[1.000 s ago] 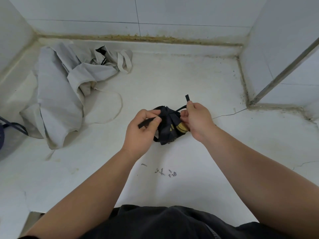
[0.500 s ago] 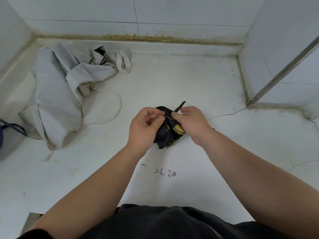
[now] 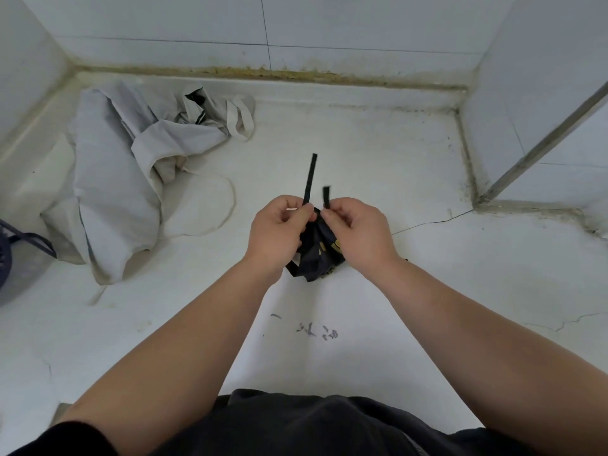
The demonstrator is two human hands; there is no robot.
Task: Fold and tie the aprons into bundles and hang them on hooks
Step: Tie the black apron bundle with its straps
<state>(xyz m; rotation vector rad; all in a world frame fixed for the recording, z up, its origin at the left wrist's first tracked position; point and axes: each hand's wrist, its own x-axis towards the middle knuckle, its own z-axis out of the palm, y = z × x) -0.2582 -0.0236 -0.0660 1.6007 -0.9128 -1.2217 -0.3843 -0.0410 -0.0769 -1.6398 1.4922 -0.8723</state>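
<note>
**Kid:** Pinching, that is what both hands do. The left hand (image 3: 279,232) has its thumb and finger tight on a long black strap (image 3: 310,179). The strap sticks up past the curled fingers.

**Friend:** And the other hand?

**Kid:** The right hand (image 3: 358,232) pinches a short black strap (image 3: 326,195) the same way. Its end pokes up just beside the long one.

**Friend:** Where is the apron?

**Kid:** The dark apron bundle (image 3: 317,255) is between the two hands and partly under them. It is bunched up small and has a bit of yellow on it. Its bottom looks to rest on the white desk (image 3: 378,153), near the middle.

**Friend:** What else is on the desk?

**Kid:** A grey apron (image 3: 115,179) lies in a crumpled heap at the far left, well apart from the hands. A thin pale cord (image 3: 227,205) from it makes a loop on the desk.

**Friend:** Anything small?

**Kid:** Some dark scribbles (image 3: 319,334) are on the desk close to the person. A thin crack (image 3: 431,222) runs off to the right of the right hand. Something dark blue (image 3: 10,255) peeks in at the left edge, and I cannot tell what it is.

**Friend:** And behind?

**Kid:** A white tiled wall (image 3: 329,28), with a dirty yellow line where it meets the desk.
</note>
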